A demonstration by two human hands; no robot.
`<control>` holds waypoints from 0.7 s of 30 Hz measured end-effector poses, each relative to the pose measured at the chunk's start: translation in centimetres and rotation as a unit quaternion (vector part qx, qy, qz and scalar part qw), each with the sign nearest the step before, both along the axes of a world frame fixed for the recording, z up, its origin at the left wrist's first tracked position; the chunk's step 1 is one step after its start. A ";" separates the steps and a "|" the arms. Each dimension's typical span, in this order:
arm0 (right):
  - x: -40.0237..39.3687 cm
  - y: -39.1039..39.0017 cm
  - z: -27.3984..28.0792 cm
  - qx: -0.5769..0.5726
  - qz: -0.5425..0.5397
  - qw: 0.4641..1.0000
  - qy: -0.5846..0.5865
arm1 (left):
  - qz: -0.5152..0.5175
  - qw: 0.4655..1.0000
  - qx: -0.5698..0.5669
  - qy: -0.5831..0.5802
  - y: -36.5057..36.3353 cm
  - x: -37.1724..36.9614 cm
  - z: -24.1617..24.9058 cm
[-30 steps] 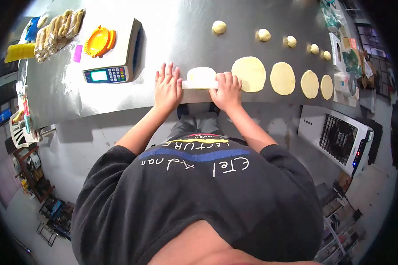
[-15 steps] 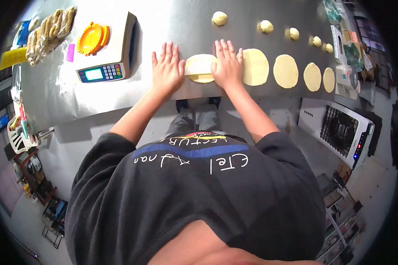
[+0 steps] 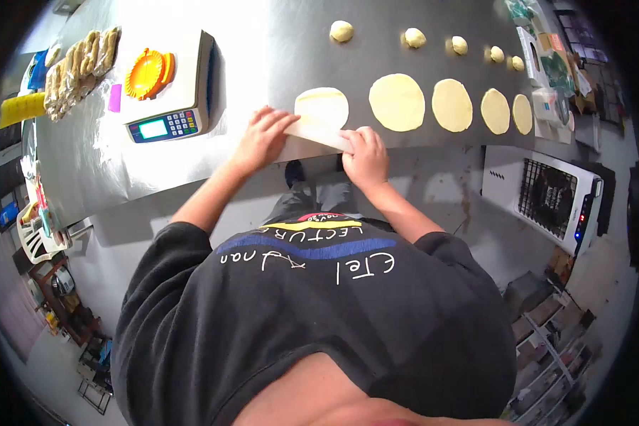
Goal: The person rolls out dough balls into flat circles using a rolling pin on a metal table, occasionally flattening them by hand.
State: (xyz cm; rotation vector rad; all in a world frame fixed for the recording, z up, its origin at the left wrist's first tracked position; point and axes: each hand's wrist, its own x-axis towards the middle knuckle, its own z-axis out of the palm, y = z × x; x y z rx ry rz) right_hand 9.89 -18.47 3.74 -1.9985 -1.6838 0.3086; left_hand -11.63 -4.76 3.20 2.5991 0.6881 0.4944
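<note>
A white rolling pin (image 3: 318,133) slants over the near edge of the metal table, one end in each hand. My left hand (image 3: 264,136) has its fingers curled over the pin's left end. At the right end, my right hand (image 3: 366,153) is wrapped round the pin. Just beyond the pin lies a flat round of dough (image 3: 322,106), its near edge partly covered by it. To the right of that round is a larger flat disc of dough (image 3: 396,103), apart from my right hand.
Three more dough discs, the nearest a pale one (image 3: 452,105), run rightward. Several dough balls (image 3: 341,31) sit behind. On the left are a digital scale (image 3: 165,106) bearing an orange mould (image 3: 147,74), bagged dough sticks (image 3: 82,64) and the metal table (image 3: 248,85).
The rolling pin has come toward my body, off the middle of the dough, and now slants. My hands went from lying flat with spread fingers to curling round its ends.
</note>
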 end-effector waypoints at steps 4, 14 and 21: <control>-0.3 1.6 0.6 -0.001 -0.020 0.999 0.039 | -0.056 0.998 -0.018 0.034 4.6 1.0 1.9; 3.4 13.3 0.2 -0.133 0.081 0.986 -0.062 | 0.161 0.985 -0.024 0.057 -1.1 0.2 -0.2; 3.5 11.3 -1.4 0.031 0.131 0.976 -0.171 | 0.240 0.963 0.040 0.112 0.6 3.5 -1.2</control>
